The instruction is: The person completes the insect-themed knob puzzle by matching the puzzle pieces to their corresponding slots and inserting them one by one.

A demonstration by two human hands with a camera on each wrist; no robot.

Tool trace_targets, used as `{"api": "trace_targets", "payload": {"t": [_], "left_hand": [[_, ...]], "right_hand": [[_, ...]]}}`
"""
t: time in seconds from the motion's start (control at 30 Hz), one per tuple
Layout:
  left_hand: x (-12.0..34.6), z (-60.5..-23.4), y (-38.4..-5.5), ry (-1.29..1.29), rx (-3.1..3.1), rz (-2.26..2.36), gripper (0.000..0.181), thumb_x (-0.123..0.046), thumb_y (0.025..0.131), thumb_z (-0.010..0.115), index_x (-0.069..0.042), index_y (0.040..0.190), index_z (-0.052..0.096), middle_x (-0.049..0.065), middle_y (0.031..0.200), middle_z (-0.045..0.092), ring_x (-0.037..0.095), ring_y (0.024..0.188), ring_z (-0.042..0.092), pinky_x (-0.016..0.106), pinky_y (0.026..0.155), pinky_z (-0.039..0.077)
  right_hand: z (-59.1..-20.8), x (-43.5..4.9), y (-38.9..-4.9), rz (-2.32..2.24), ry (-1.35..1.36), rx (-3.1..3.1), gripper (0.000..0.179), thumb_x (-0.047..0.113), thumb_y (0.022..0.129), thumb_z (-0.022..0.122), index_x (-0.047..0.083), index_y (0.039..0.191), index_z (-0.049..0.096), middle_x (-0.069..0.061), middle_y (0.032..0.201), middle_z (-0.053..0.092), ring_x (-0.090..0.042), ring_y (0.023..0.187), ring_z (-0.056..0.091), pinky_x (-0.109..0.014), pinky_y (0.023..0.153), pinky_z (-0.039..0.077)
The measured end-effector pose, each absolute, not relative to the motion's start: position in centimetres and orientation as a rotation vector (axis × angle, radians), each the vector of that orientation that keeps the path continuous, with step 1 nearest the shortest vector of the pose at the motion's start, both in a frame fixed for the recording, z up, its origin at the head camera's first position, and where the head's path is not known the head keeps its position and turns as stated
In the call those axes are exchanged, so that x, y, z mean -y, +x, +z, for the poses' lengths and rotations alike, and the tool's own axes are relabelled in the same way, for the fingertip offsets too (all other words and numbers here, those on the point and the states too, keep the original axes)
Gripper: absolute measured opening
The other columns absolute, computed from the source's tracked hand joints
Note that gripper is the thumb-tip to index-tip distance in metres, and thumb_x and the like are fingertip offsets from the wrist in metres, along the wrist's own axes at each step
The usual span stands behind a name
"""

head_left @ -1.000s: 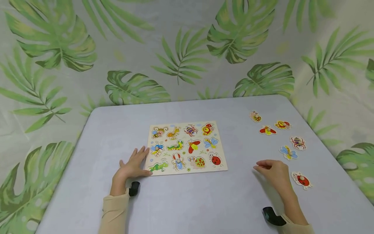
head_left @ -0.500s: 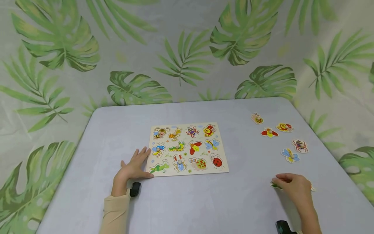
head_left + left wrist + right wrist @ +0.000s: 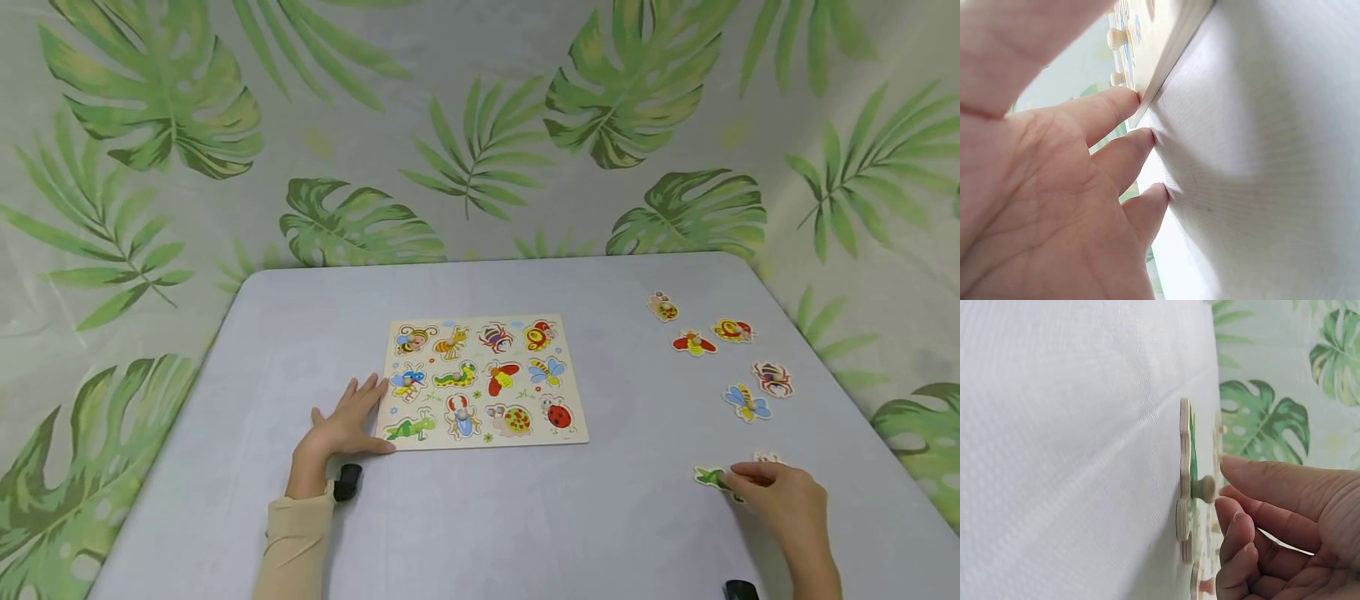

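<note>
Fingers (image 3: 1129,156) on the left hand (image 3: 337,429) spread out straight. On the right hand (image 3: 791,500) they bend loosely, with a little gap to the thumb. I see lots of white table (image 3: 487,533) between both hands. The left hand touches the bug board's (image 3: 472,333) left edge. The green bug piece (image 3: 708,477) pokes past the right fingertips, its knob (image 3: 1204,489) just beside them.

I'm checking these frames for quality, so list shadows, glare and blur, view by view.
Head view: faint shadow by the right hand; left wrist: broad shadow across the tabletop, washed out to white at its lower left; right wrist: the green piece fairly sharp, a farther knob blurrier.
</note>
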State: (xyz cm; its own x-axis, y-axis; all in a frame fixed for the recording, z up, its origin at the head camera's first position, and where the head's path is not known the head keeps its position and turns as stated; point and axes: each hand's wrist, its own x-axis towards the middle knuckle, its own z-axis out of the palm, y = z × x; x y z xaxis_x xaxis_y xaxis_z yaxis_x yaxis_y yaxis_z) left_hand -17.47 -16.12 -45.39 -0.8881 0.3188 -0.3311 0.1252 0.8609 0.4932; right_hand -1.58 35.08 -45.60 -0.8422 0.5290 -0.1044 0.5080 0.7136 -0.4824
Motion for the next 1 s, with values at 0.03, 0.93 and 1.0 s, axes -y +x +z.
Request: {"api": "trace_targets", "payload": {"t": [0.03, 0.93, 1.0], "left_hand": [[16.1, -45.4, -17.5, 0.328, -2.628, 0.655, 0.104, -0.031, 0.069, 0.081, -0.013, 0.150, 0.020, 0.012, 0.160, 0.008, 0.041, 0.146, -0.002, 0.082, 0.097, -0.006], [16.0, -45.4, -17.4, 0.310, -2.626, 0.659, 0.104, -0.032, 0.069, 0.081, -0.014, 0.151, 0.020, 0.010, 0.160, 0.008, 0.039, 0.147, -0.002, 0.081, 0.098, -0.007], [16.0, -45.3, -17.5, 0.306, -2.629, 0.660, 0.104, -0.032, 0.069, 0.081, -0.014, 0.151, 0.020, 0.010, 0.160, 0.008, 0.039, 0.147, -0.002, 0.081, 0.098, -0.007]], "right_hand": [[-45.7, -35.3, -1.5, 0.784, -0.866, 2.871, 0.031, 0.026, 0.076, 0.074, -0.002, 0.090, 0.073, -0.012, 0.076, 0.073, -0.012, 0.067, 0.058, -0.021, 0.056, 0.036], [-46.1, -34.0, -3.2, 0.793, -0.799, 2.911, 0.023, 0.020, 0.077, 0.073, -0.001, 0.086, 0.074, -0.013, 0.077, 0.073, -0.022, 0.074, 0.060, -0.024, 0.061, 0.034], [-45.9, -33.7, -3.5, 0.801, -0.787, 2.919, 0.024, 0.020, 0.077, 0.072, -0.002, 0.088, 0.074, -0.014, 0.080, 0.073, -0.024, 0.077, 0.060, -0.024, 0.061, 0.035]]}}
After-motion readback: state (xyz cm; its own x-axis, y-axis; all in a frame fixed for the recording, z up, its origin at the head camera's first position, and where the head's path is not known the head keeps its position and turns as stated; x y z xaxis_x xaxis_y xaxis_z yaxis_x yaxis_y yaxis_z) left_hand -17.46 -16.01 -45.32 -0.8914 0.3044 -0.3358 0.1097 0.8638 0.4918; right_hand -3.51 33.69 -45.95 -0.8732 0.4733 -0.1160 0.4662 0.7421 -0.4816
